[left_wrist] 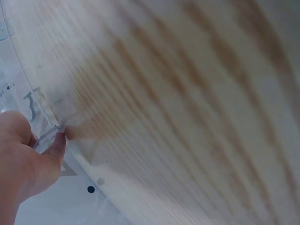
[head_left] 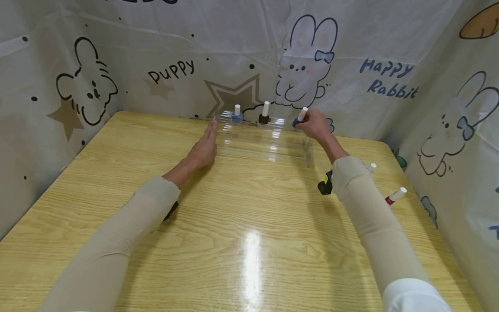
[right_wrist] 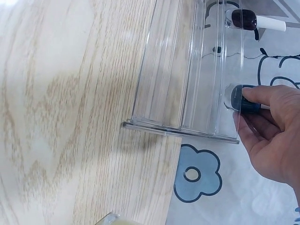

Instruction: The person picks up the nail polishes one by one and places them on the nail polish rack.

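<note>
A clear stepped display rack point(head_left: 249, 149) stands at the back of the wooden table. On its top tier, a light blue nail polish bottle point(head_left: 236, 118) and a dark brown nail polish bottle point(head_left: 264, 118) stand with white caps up. My right hand point(head_left: 315, 125) pinches a dark blue nail polish bottle point(right_wrist: 239, 97) at the right end of that tier; its white cap leans right in the head view. At the rack's left end is my left hand point(head_left: 203, 147); in the left wrist view its thumb and fingers point(left_wrist: 57, 146) pinch the clear end panel.
Right of the rack, a black item with a yellow mark point(head_left: 325, 184) sits beside my right sleeve. A red nail polish bottle point(head_left: 395, 196) and another white cap point(head_left: 372, 167) show past that sleeve. A black object point(head_left: 170, 211) is partly hidden under my left sleeve. Printed cloth point(head_left: 241, 52) hangs behind the table.
</note>
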Demonstrator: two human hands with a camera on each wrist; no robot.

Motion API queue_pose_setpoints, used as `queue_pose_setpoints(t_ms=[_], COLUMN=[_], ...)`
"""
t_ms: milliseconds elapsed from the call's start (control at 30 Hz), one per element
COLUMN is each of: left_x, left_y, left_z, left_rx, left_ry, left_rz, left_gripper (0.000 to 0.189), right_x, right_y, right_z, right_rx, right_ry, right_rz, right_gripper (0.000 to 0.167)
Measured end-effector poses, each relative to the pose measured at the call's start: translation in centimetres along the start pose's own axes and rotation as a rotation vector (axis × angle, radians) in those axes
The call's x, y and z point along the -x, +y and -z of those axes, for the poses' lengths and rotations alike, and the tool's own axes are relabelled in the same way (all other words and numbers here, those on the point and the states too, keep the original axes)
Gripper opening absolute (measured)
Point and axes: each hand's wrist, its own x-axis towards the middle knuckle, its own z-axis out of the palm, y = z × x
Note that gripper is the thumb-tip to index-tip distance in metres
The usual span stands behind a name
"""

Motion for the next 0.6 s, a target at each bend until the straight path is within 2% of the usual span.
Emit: queue_pose_setpoints(t_ms=[600], left_x=[-0.03], left_y=[-0.05], left_z=[-0.07], left_rx=[0.009], left_ry=[0.003], left_rz=[0.015], left_gripper=[0.069], right_x=[-0.03], right_y=[-0.09], right_z=[-0.69], right_rx=[-0.02], right_ry=[0.01], right_rz=[-0.005], right_gripper=[0.03])
